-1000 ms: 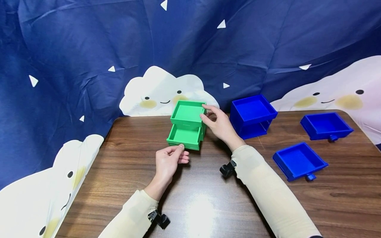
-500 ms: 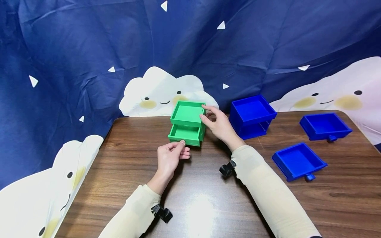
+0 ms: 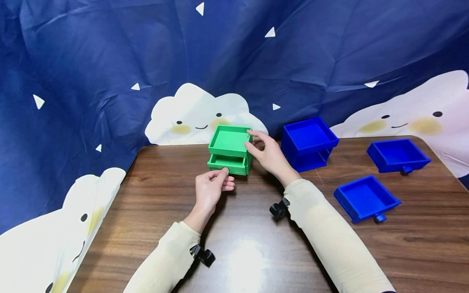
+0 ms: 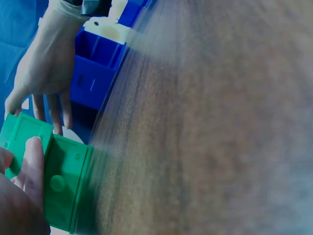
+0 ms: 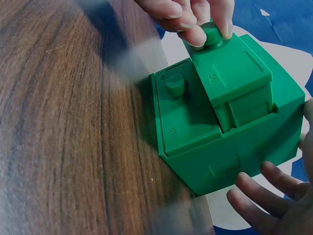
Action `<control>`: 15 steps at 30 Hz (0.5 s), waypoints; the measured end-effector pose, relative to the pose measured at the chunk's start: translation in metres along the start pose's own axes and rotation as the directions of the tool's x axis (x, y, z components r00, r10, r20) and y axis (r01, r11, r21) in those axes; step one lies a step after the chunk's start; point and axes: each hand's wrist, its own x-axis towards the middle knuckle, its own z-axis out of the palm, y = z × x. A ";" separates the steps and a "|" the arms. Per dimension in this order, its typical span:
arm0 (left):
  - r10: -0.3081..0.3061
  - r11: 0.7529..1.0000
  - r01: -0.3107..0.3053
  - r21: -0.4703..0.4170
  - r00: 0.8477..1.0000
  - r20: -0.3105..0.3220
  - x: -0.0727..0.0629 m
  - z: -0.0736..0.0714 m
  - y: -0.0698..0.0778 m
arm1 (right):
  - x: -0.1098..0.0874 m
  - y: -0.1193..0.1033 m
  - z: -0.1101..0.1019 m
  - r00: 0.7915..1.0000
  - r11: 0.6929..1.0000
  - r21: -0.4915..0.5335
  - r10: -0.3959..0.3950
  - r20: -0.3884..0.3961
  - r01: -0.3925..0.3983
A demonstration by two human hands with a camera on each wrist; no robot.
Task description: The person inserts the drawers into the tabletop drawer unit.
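A small green drawer cabinet (image 3: 230, 140) with a tray-like top stands near the table's back edge. Its upper drawer (image 3: 229, 161) sticks partway out, while the lower drawer (image 5: 188, 115) sits flush in the body. Thumb and fingers of my left hand (image 3: 209, 188) pinch the upper drawer's round knob (image 5: 213, 34), seen in the right wrist view. My right hand (image 3: 270, 154) rests against the cabinet's right side, thumb and index finger at the top rim. Its fingers are spread and fairly straight in the right wrist view.
Right of the green cabinet stands a blue cabinet (image 3: 311, 136) with an open, drawerless front. Two loose blue drawers, one behind (image 3: 398, 154) and one nearer (image 3: 366, 199), lie on the wooden table (image 3: 161, 203). A dark blue cloud-print cloth (image 3: 234, 49) hangs behind.
The upper green drawer has slid further into its cabinet, pushed away from me by my left hand on its knob. My right hand has stayed at the cabinet's side.
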 end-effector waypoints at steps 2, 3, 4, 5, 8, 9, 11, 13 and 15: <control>-0.001 1.000 0.001 -0.001 1.000 -0.001 0.001 0.001 0.000 | 0.000 0.000 0.000 1.000 1.000 -0.001 0.001 0.003 -0.001; 0.000 1.000 0.000 -0.001 1.000 -0.001 0.001 0.001 0.000 | 0.000 0.000 0.000 1.000 1.000 0.000 0.001 0.004 -0.001; 0.000 1.000 0.000 -0.002 1.000 -0.001 0.002 0.001 0.000 | 0.000 0.000 0.001 1.000 1.000 0.000 0.000 0.006 0.000; 0.001 1.000 -0.001 -0.001 1.000 -0.003 0.003 0.002 0.000 | 0.000 0.000 0.001 1.000 1.000 -0.002 -0.001 0.008 0.001; 0.007 1.000 -0.007 -0.001 1.000 -0.003 0.006 0.003 -0.001 | 0.000 -0.001 0.000 1.000 1.000 0.000 -0.001 0.010 0.001; 0.009 1.000 -0.009 -0.002 1.000 -0.004 0.007 0.003 -0.001 | 0.000 -0.001 0.000 1.000 1.000 0.001 0.000 0.011 0.000; 0.008 1.000 -0.008 -0.004 1.000 -0.005 0.009 0.004 -0.001 | 0.000 -0.002 -0.001 1.000 1.000 0.000 0.005 0.012 -0.005; 0.005 1.000 -0.005 -0.010 1.000 -0.004 0.010 0.005 -0.002 | 0.000 -0.001 -0.001 1.000 1.000 -0.004 0.009 0.012 -0.009; 0.007 1.000 -0.007 -0.011 1.000 -0.005 0.012 0.006 -0.002 | 0.000 -0.001 -0.002 1.000 1.000 -0.008 0.010 0.014 -0.010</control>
